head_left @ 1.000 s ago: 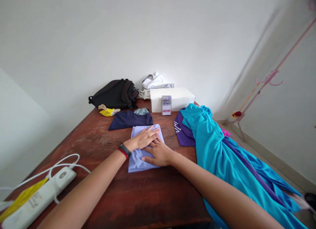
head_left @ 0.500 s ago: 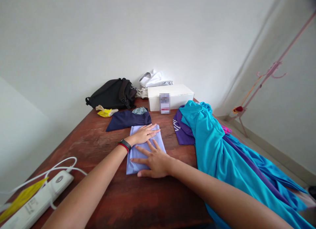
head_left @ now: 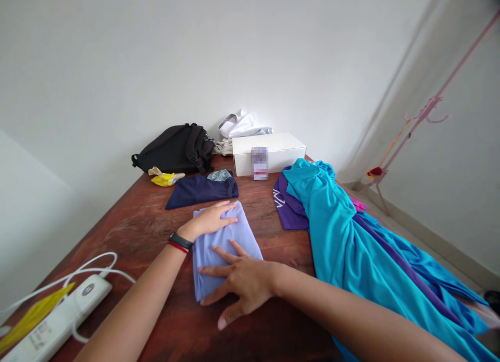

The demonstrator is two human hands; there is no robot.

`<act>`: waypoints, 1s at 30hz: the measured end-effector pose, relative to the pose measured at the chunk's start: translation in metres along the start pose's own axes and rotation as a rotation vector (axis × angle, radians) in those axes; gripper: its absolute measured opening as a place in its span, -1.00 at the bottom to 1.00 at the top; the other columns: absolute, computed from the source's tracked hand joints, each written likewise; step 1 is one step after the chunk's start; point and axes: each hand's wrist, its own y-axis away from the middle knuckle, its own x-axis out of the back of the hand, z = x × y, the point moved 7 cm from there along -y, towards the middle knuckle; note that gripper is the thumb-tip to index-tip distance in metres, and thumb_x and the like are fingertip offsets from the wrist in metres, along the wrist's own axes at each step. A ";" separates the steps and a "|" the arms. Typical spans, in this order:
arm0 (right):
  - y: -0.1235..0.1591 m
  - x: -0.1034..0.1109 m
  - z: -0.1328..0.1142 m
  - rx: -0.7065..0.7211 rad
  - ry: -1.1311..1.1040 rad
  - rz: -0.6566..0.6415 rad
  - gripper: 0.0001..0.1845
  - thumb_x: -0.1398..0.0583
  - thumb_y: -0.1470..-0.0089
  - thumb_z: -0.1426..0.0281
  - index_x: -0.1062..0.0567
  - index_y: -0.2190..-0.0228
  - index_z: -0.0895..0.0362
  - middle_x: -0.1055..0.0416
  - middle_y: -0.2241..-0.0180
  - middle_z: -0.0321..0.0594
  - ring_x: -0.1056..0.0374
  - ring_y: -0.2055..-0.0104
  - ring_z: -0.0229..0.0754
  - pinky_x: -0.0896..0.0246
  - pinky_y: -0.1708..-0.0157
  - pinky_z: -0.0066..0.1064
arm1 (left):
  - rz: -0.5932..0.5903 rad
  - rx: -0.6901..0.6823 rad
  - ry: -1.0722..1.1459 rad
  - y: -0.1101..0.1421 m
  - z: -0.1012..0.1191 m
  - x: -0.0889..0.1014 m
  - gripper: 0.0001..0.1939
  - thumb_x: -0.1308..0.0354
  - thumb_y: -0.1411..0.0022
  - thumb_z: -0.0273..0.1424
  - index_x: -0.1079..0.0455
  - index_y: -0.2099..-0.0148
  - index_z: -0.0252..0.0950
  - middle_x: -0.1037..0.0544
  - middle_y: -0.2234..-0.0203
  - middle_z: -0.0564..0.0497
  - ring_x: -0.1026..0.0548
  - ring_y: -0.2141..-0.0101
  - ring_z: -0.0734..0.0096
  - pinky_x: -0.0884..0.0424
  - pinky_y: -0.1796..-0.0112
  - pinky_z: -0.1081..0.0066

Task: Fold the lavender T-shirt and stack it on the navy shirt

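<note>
A folded lavender cloth (head_left: pixel 242 229) lies on the reddish-brown wooden table in front of me. My left hand (head_left: pixel 211 219) rests on its upper left part, fingers stretched toward the right. Over the lower part of the same cloth, my right hand (head_left: pixel 240 281) is spread wide, with its thumb reaching past the near edge. Neither hand grips the fabric. Just beyond the cloth is a folded navy garment (head_left: pixel 197 191) with a patterned patch on top.
Turquoise fabric (head_left: pixel 332 221) and a purple garment (head_left: pixel 289 208) are heaped at the right. A black bag (head_left: pixel 167 151) and a white box (head_left: pixel 281 153) stand at the back. A power strip (head_left: pixel 62 320) with cables lies at the near left.
The lavender cloth has shifted toward me and slightly left. My left hand has moved left, and my right hand has come nearer to me, both still on the cloth.
</note>
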 end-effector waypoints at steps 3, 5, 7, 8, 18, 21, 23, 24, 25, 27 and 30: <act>0.001 0.003 -0.006 0.021 -0.071 -0.024 -0.50 -0.22 -0.14 -0.05 -0.45 -0.11 -0.36 0.02 -0.39 -0.53 0.49 -0.47 0.15 0.69 -0.33 0.24 | -0.017 0.143 -0.050 0.009 -0.015 0.019 -0.05 -0.24 -0.09 0.14 -0.18 -0.39 -0.25 -0.33 -0.28 -0.23 -0.33 -0.23 -0.05 -0.23 -0.20 0.16; 0.002 0.006 -0.008 0.054 -0.169 -0.039 -0.56 -0.29 -0.10 0.01 -0.50 -0.04 -0.37 -0.07 -0.35 -0.56 0.44 -0.47 0.11 0.70 -0.33 0.22 | -0.059 0.237 -0.055 0.015 -0.026 0.027 0.03 -0.31 0.03 0.15 -0.20 -0.36 -0.26 -0.35 -0.26 -0.27 -0.36 -0.20 -0.12 -0.27 -0.16 0.15; 0.003 0.009 -0.009 0.088 -0.311 -0.027 -0.65 -0.31 -0.10 0.07 -0.57 0.04 -0.34 -0.22 -0.29 -0.55 0.30 -0.46 0.07 0.66 -0.34 0.19 | -0.127 0.285 -0.023 0.019 -0.035 0.030 0.03 -0.35 0.10 0.14 -0.24 -0.33 -0.26 -0.32 -0.27 -0.27 -0.34 -0.21 -0.12 -0.26 -0.15 0.17; 0.002 0.011 -0.008 0.101 -0.394 -0.006 -0.71 -0.30 -0.13 0.09 -0.60 0.08 -0.30 -0.30 -0.24 -0.52 0.19 -0.45 0.04 0.63 -0.35 0.16 | -0.160 0.296 -0.003 0.021 -0.038 0.030 0.02 -0.37 0.13 0.13 -0.26 -0.30 -0.26 -0.32 -0.27 -0.26 -0.34 -0.21 -0.11 -0.26 -0.15 0.18; 0.011 0.048 0.060 -0.246 -0.636 0.721 -0.56 -0.26 -0.14 0.03 -0.64 0.21 0.15 -0.56 0.19 -0.11 -0.47 0.12 -0.07 -0.35 0.07 -0.26 | -0.339 0.223 0.232 0.031 -0.033 0.034 -0.51 -0.29 -0.01 0.03 -0.55 0.21 -0.28 -0.65 0.28 0.03 -0.55 0.25 0.16 -0.36 0.28 0.42; 0.022 0.053 0.073 -0.343 -0.418 0.902 -0.35 -0.39 0.02 0.06 -0.50 -0.05 0.08 -0.42 -0.02 -0.06 -0.36 -0.07 0.01 -0.28 -0.08 -0.15 | -0.305 0.126 0.305 0.032 -0.017 0.045 -0.51 -0.28 -0.08 -0.03 -0.52 0.04 -0.23 -0.63 0.12 0.04 -0.53 0.12 0.14 -0.37 0.14 0.40; 0.023 0.047 0.081 -0.377 -0.437 0.946 -0.14 -0.41 0.07 0.06 -0.33 -0.20 0.05 -0.29 -0.16 0.01 -0.26 -0.20 0.06 -0.22 -0.17 -0.09 | -0.285 0.093 0.313 0.033 -0.008 0.053 -0.49 -0.27 -0.11 -0.03 -0.50 -0.01 -0.23 -0.61 0.05 0.00 -0.52 0.07 0.11 -0.38 0.08 0.37; 0.021 0.043 0.086 -0.386 -0.510 0.947 -0.07 -0.41 0.07 0.06 -0.25 -0.25 0.04 -0.23 -0.22 0.03 -0.22 -0.24 0.07 -0.20 -0.19 -0.07 | -0.269 0.084 0.309 0.034 -0.004 0.058 -0.48 -0.27 -0.12 -0.02 -0.49 -0.02 -0.24 -0.60 0.03 -0.02 -0.52 0.05 0.10 -0.38 0.07 0.36; 0.019 0.038 0.090 -0.387 -0.617 0.939 -0.03 -0.41 0.07 0.07 -0.19 -0.28 0.04 -0.18 -0.26 0.04 -0.20 -0.26 0.07 -0.20 -0.19 -0.06 | -0.250 0.078 0.307 0.036 0.000 0.062 -0.47 -0.27 -0.13 -0.01 -0.49 -0.03 -0.25 -0.59 0.02 -0.03 -0.51 0.03 0.08 -0.38 0.05 0.35; 0.013 0.031 0.093 -0.352 -0.861 0.878 -0.01 -0.41 0.06 0.09 -0.15 -0.29 0.05 -0.17 -0.29 0.04 -0.22 -0.27 0.05 -0.23 -0.19 -0.08 | -0.196 0.069 0.314 0.038 0.009 0.073 -0.43 -0.26 -0.15 0.01 -0.48 -0.07 -0.25 -0.57 -0.02 -0.03 -0.48 -0.01 0.06 -0.38 0.01 0.34; 0.006 0.027 0.088 -0.289 -1.095 0.679 -0.12 -0.42 0.06 0.14 -0.27 -0.22 0.07 -0.35 -0.19 -0.04 -0.34 -0.17 0.02 -0.30 -0.14 -0.11 | -0.113 0.078 0.332 0.044 0.018 0.089 -0.34 -0.25 -0.14 0.05 -0.41 -0.18 -0.23 -0.52 -0.09 -0.02 -0.43 -0.08 0.05 -0.34 -0.08 0.28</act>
